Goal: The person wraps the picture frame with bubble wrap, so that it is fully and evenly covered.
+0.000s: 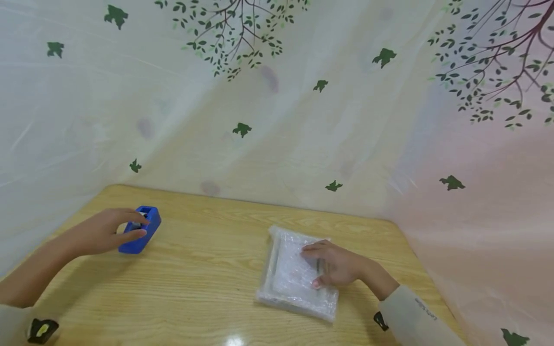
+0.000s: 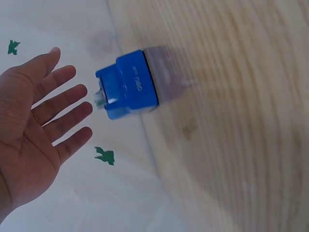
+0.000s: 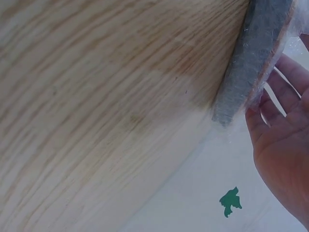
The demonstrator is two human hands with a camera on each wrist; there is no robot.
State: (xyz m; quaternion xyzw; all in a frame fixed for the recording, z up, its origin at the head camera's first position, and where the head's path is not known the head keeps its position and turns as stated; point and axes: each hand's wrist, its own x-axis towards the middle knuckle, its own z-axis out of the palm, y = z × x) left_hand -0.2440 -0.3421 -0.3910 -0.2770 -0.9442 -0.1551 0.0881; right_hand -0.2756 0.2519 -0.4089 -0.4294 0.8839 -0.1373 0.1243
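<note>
A blue tape dispenser [image 1: 151,229] stands at the left of the wooden table. My left hand [image 1: 104,231] hovers at it with fingers spread; in the left wrist view a gap shows between the fingertips [image 2: 86,107] and the dispenser [image 2: 133,84]. Right of the table's middle lies a flat package in bubble wrap [image 1: 290,274]. Over its right part is my right hand [image 1: 339,264], fingers extended and not wrapped round it. The right wrist view shows this hand [image 3: 285,130] beside the package's edge [image 3: 251,63]; whether the fingertips touch it I cannot tell.
The wooden table [image 1: 195,269] has its far edge against a pale hanging cloth [image 1: 277,158] printed with green leaves and branches. The cloth also hangs along the left and right sides. Both sleeves [image 1: 415,312] are light coloured.
</note>
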